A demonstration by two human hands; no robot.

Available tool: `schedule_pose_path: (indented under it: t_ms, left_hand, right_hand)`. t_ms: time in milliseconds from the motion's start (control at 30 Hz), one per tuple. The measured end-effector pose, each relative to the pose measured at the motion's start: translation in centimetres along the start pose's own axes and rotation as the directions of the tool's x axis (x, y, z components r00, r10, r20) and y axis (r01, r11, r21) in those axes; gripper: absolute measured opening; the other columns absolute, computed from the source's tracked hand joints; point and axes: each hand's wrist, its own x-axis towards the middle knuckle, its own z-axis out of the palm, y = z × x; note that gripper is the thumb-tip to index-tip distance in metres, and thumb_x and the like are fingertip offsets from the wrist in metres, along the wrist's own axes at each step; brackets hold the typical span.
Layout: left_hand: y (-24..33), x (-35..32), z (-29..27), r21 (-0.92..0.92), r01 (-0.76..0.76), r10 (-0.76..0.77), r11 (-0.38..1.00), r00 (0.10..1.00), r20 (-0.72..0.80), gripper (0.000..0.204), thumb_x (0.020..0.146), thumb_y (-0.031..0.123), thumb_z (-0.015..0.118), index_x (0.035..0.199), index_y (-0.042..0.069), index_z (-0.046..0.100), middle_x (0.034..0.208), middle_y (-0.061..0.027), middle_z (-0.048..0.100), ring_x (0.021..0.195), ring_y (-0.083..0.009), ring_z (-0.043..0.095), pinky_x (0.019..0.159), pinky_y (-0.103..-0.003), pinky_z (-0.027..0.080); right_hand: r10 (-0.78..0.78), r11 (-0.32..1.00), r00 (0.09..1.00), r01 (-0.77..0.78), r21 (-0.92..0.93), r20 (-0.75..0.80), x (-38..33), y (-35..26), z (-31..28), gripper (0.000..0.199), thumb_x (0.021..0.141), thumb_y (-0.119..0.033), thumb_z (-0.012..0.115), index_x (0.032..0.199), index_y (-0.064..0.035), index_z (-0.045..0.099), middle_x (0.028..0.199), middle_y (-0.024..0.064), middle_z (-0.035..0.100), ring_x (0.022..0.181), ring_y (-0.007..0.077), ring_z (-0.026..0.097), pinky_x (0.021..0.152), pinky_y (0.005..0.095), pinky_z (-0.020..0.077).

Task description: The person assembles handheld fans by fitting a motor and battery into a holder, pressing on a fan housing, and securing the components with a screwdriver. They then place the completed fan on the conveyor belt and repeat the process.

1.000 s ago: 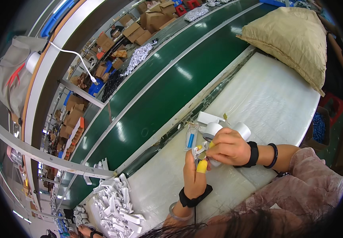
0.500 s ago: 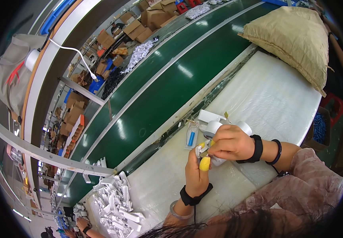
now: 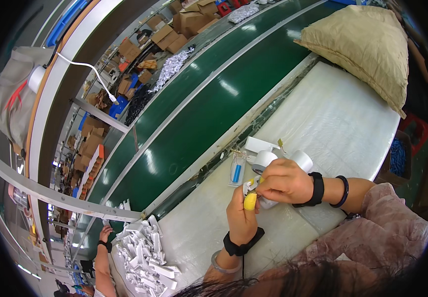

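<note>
Grasping white part (image 3: 246,187) in left hand (image 3: 240,221), right grip (image 3: 286,183) unclear, long axis finger-hidden

My left hand (image 3: 242,218) and right hand (image 3: 285,184) meet above the table (image 3: 345,106), a part (image 3: 248,186) between their fingertips. Just beyond lies a tray (image 3: 233,183) with a cylinder (image 3: 236,173) in it; to its right, two drums (image 3: 263,160), a block (image 3: 261,144) behind them. The pile (image 3: 142,255) occupies the table's left end, the sack (image 3: 360,52) its far right. Behind the table runs the belt (image 3: 209,119). A co-worker's hand (image 3: 105,232) is beyond the pile.
</note>
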Motion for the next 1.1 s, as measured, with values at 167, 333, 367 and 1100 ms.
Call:
schedule_pose_path:
  t_ms: [167, 333, 367, 1100]
  left_hand:
    - [0.3, 0.3, -0.4, 0.027, 0.017, -0.018, 0.999, 1.0, 0.015, 0.025, 0.098, 0.021, 0.036, 0.098, 0.0, 0.051, 0.071, -0.0062, 0.055, 0.055, -0.0105, 0.051, 0.05, -0.023, 0.041]
    - [0.0, 1.3, -2.0, -0.251, 0.277, -0.27, 0.928, 0.961, 0.06, 0.03, 0.098, 0.027, 0.036, 0.102, 0.001, 0.051, 0.076, -0.0088, 0.06, 0.057, -0.0129, 0.057, 0.05, -0.025, 0.048]
    - [0.1, 1.7, -2.6, -0.337, 0.359, -0.356, 0.87, 0.932, 0.074, 0.03, 0.099, 0.029, 0.036, 0.104, 0.003, 0.051, 0.08, -0.009, 0.062, 0.06, -0.013, 0.059, 0.051, -0.025, 0.05]
    - [-19.6, 15.7, -25.8, -0.436, 0.425, -0.603, 0.794, 0.642, -0.474, 0.026, 0.091, 0.025, 0.045, 0.094, 0.002, 0.057, 0.085, -0.0151, 0.062, 0.063, -0.0284, 0.063, 0.051, -0.047, 0.054]
  right_hand:
    - [0.015, 0.999, 1.0, -0.016, -0.049, -0.02, 0.0, -0.4, 0.5, 0.016, 0.068, -0.008, 0.074, 0.082, -0.0099, 0.066, 0.077, 0.0036, 0.058, 0.066, 0.0222, 0.057, 0.061, 0.0332, 0.0462]
    - [0.027, 0.997, 0.998, -0.031, -0.066, -0.059, 0.2, 0.1, 0.8, 0.021, 0.071, -0.01, 0.072, 0.091, -0.0107, 0.065, 0.085, 0.0046, 0.059, 0.075, 0.0242, 0.058, 0.067, 0.0349, 0.0463]
    - [0.027, 0.998, 0.997, -0.032, -0.063, -0.068, 0.2, 0.1, 0.7, 0.021, 0.071, -0.01, 0.072, 0.091, -0.0107, 0.065, 0.085, 0.0046, 0.059, 0.075, 0.0242, 0.058, 0.067, 0.0349, 0.0463]
    - [0.017, 0.998, 0.99, -0.007, -0.07, 0.137, -0.5, 0.8, 0.6, 0.017, 0.072, -0.006, 0.068, 0.089, -0.0076, 0.063, 0.088, 0.0068, 0.058, 0.062, 0.0234, 0.059, 0.055, 0.0332, 0.0496]
